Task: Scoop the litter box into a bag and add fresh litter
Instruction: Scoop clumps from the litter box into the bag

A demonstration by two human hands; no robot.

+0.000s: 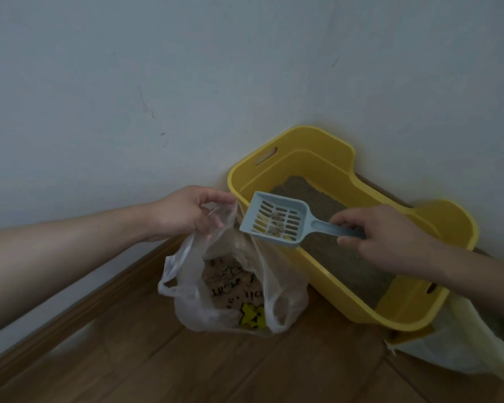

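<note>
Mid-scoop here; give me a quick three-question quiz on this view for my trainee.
1. True or false: the scoop is empty.
2. Which hand holds the plastic bag open?
3. The yellow litter box stands: A on the floor by the wall; B on a table; C inside the bag.
Key: 1 false, it carries clumps; 2 the left hand; 3 A.
</note>
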